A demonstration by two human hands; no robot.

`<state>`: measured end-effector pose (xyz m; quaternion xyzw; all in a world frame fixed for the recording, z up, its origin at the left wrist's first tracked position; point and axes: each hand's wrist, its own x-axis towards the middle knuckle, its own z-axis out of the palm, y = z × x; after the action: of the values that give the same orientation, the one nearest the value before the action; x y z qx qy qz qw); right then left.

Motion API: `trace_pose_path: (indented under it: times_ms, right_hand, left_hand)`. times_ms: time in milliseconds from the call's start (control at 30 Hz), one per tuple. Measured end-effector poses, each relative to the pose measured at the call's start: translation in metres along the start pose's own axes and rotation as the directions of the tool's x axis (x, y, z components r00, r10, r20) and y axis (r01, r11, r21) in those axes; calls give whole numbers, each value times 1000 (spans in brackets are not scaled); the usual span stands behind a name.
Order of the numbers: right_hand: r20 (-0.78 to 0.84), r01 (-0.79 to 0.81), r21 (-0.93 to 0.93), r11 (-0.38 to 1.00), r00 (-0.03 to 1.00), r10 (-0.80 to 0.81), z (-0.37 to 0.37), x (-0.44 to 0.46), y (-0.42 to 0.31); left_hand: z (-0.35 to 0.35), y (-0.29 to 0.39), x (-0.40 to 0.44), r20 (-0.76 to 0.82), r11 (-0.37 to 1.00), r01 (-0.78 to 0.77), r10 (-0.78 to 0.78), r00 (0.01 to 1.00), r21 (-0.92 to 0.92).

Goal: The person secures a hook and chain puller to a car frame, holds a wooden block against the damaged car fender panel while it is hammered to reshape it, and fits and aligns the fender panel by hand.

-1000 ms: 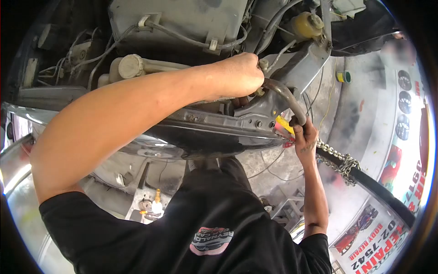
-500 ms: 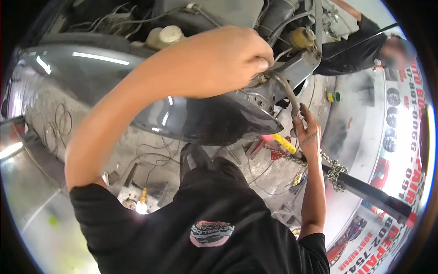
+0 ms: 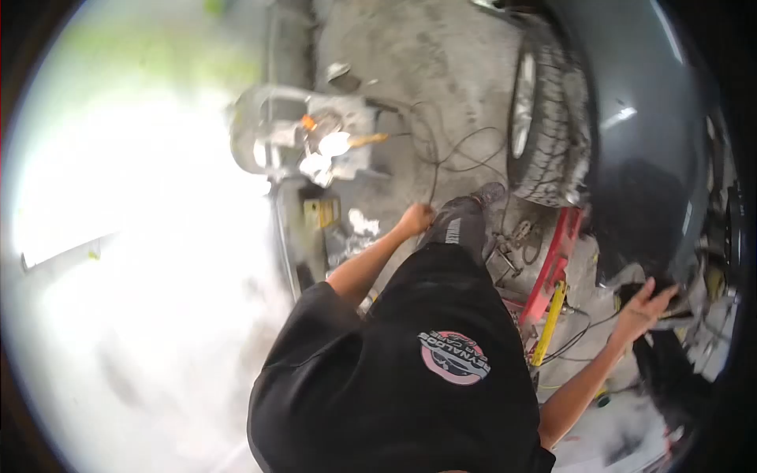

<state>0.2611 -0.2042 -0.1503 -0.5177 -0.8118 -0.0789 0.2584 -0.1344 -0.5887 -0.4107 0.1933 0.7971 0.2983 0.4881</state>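
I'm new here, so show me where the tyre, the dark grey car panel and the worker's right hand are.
Tyre (image 3: 546,126): head view, on the tread.
Dark grey car panel (image 3: 650,150): head view, on its broad painted surface.
Right hand (image 3: 639,314): head view, on the middle of the hand.

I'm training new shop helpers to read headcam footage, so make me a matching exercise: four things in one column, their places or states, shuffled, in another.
Column one:
1. left hand
2. right hand
3. black treaded tyre
4. long yellow bar

Column two:
A. fingers spread, near the lower end of the glossy dark grey car panel
B. slanting alongside the red metal frame
C. picture-left of the dark trouser leg
D. bordering that panel's picture-left side

Pairs: 1-C, 2-A, 3-D, 4-B
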Motion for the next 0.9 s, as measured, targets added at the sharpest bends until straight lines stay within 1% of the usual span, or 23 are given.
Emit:
trace_pose_path:
  times_ms: [33,67,133,167,233,267,333,367,400,467,500,533,567,600,633,700,733,767,800,833,867,900]
  right_hand:
    - [27,29,-55,998,999,-28,-7,1,-5]
    - [36,41,-36,999,999,-40,-8,-2,-4]
    - [56,72,-29,997,996,-70,-2,2,9]
    - [62,93,-23,995,994,-92,-1,1,16]
    - [103,16,-21,1000,995,-13,-3,0,16]
    - [105,-20,8,1000,994,19,-7,-1,8]
    - [85,2,6,1000,996,-3,0,-1,23]
    - [73,14,-2,1000,997,-13,6,-2,30]
    - [178,-157,-84,984,969,170,0,-1,29]
    - [236,-111,-55,992,964,121,-4,7,43]
    - [293,-130,15,991,949,120,-7,13,57]
    - [353,-201,42,979,919,174,-11,17,78]
    - [376,-290,93,953,896,236,-18,21,31]
    - [327,-308,91,947,908,263,-16,18,40]
    - [311,-327,76,942,905,290,-22,16,33]
    - [353,-392,46,919,867,352,-16,19,18]
    - [332,-307,47,951,903,275,-9,15,23]
    - [358,-379,82,922,874,328,4,15,49]
    - [372,-453,89,887,841,392,10,12,79]
    - [382,-113,-189,975,907,179,8,6,104]
    - [372,225,-460,859,927,-43,8,1,128]
    - [378,517,-534,669,854,-358,-2,-3,107]
  left_hand:
    - [5,-55,-26,-1,986,167,-167,986,-4]
    - [7,-103,-48,18,949,315,-315,949,-4]
    - [2,-167,-90,63,838,533,-529,846,-116]
    - [-10,-182,-107,64,831,540,-536,842,-137]
    - [-33,-203,-130,-13,784,581,-597,802,-219]
    - [-43,-210,-128,-7,780,582,-599,801,-228]
    - [-75,-222,-108,-100,832,457,-508,856,-315]
    - [-94,-219,-97,-159,868,387,-448,880,-311]
    - [-109,-212,-86,-196,896,327,-393,898,-300]
    - [-139,-216,-52,-170,890,278,-356,919,-362]
    - [-157,-209,-35,-144,887,312,-377,915,-340]
    - [-168,-220,-17,-98,866,334,-394,914,-372]
    - [-181,-234,-3,-99,864,303,-370,924,-403]
    - [-200,-225,6,-86,849,320,-389,917,-421]
    - [-211,-223,16,-71,860,313,-370,926,-402]
    - [-250,-219,19,-106,861,324,-392,914,-391]
    - [-265,-239,25,-97,875,325,-381,919,-359]
    - [-273,-280,28,-174,931,257,-307,936,-260]
    - [-286,-311,38,-212,971,183,-213,954,-153]
    - [-303,-305,37,-143,964,238,-254,957,-120]
    - [-318,-301,38,-72,954,288,-293,953,-79]
    - [-323,-240,28,11,855,452,-465,885,-254]
